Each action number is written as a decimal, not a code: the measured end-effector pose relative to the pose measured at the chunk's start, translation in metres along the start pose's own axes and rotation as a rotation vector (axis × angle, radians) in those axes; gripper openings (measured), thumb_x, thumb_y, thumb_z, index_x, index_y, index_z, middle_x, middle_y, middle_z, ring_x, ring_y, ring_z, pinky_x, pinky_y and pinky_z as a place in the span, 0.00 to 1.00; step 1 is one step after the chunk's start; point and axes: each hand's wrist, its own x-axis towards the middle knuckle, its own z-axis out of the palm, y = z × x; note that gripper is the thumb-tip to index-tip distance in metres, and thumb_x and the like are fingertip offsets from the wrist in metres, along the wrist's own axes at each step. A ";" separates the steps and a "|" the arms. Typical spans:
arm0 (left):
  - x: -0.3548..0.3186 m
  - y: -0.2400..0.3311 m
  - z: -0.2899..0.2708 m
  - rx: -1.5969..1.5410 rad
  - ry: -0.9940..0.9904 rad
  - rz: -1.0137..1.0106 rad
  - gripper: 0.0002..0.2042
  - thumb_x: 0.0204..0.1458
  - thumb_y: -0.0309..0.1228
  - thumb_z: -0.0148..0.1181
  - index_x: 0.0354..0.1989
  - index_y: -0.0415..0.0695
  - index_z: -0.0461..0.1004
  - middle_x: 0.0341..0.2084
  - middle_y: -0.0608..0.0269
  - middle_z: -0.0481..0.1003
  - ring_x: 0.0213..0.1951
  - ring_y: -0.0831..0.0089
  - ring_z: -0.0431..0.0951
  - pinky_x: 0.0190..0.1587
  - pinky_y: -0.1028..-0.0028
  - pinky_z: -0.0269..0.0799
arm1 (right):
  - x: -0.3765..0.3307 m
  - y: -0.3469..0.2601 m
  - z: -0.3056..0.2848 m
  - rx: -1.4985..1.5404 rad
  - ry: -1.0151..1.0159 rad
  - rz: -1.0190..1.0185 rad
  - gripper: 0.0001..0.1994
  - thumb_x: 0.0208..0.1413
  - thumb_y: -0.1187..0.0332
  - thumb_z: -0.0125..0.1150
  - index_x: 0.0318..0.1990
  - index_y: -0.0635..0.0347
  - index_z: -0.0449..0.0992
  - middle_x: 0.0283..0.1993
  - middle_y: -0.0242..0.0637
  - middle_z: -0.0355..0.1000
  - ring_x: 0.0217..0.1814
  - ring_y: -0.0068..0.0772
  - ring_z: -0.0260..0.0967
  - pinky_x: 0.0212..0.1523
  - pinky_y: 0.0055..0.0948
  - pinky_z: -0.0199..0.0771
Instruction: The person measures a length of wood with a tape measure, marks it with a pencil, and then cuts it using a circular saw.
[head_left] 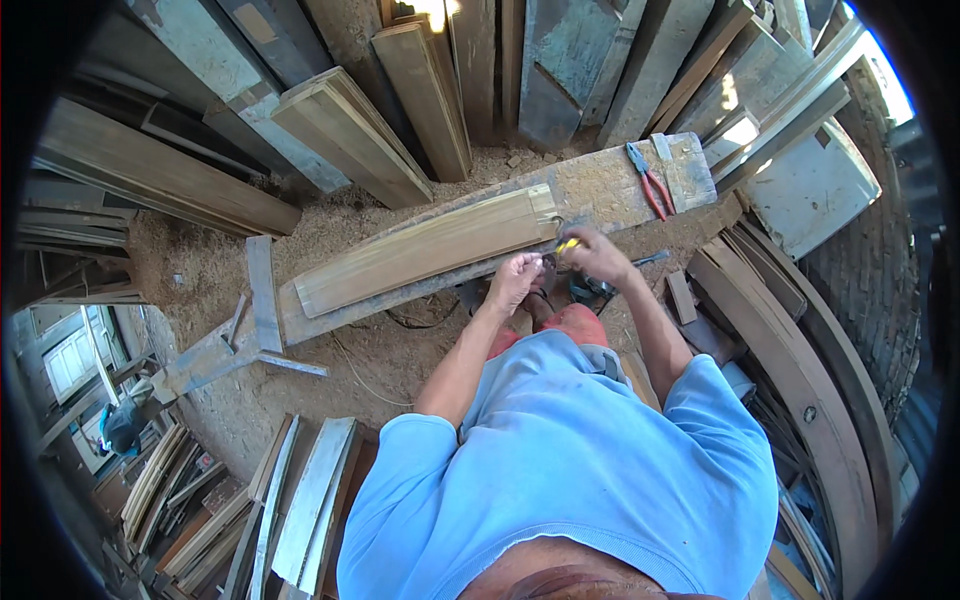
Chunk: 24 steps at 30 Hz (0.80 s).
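Observation:
My right hand [597,257] is closed round a small yellow-and-black tool [567,245], whose exact kind is too small to make out. Close beside it, my left hand [516,282] has its fingers pinched together near the tool's tip; whatever they hold is hidden. Both hands are above the near edge of a long plank bench [600,185], by the right end of a stack of flat wooden boards [420,252]. Farther right on the bench lie pliers with red handles [655,190].
Boards [350,135] lean upright along the far side. A curved stack of timber [800,350] stands at the right, and loose wood strips [318,490] lie at the lower left. Wood shavings [170,255] cover the ground. A dark tool [592,290] sits below my right hand.

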 end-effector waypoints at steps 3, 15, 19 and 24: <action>-0.013 -0.005 -0.023 -0.136 -0.178 -0.201 0.13 0.67 0.39 0.63 0.53 0.46 0.78 0.35 0.68 0.81 0.34 0.79 0.81 0.41 0.75 0.79 | -0.010 -0.038 0.043 -0.345 -0.040 -0.008 0.35 0.61 0.49 0.66 0.65 0.67 0.67 0.52 0.56 0.79 0.56 0.52 0.78 0.58 0.43 0.76; -0.065 -0.010 -0.109 -0.675 0.209 0.181 0.07 0.59 0.30 0.69 0.40 0.50 0.76 0.30 0.69 0.78 0.31 0.75 0.79 0.32 0.72 0.76 | 0.008 -0.051 0.058 -0.473 -0.291 -0.246 0.28 0.59 0.67 0.68 0.68 0.54 0.69 0.52 0.49 0.79 0.53 0.49 0.78 0.58 0.44 0.76; -0.097 0.007 -0.236 -0.860 0.538 0.365 0.06 0.58 0.30 0.69 0.36 0.51 0.76 0.25 0.68 0.77 0.27 0.74 0.79 0.28 0.72 0.74 | 0.008 -0.040 -0.008 -0.557 -0.234 0.020 0.24 0.55 0.71 0.69 0.62 0.54 0.77 0.44 0.44 0.82 0.46 0.37 0.79 0.52 0.37 0.77; -0.126 -0.022 -0.293 0.402 1.363 0.133 0.13 0.63 0.39 0.60 0.46 0.43 0.75 0.39 0.52 0.81 0.38 0.51 0.82 0.40 0.52 0.78 | 0.026 -0.059 0.007 -0.714 -0.131 -0.197 0.19 0.56 0.65 0.68 0.56 0.53 0.81 0.45 0.50 0.82 0.50 0.50 0.81 0.53 0.44 0.78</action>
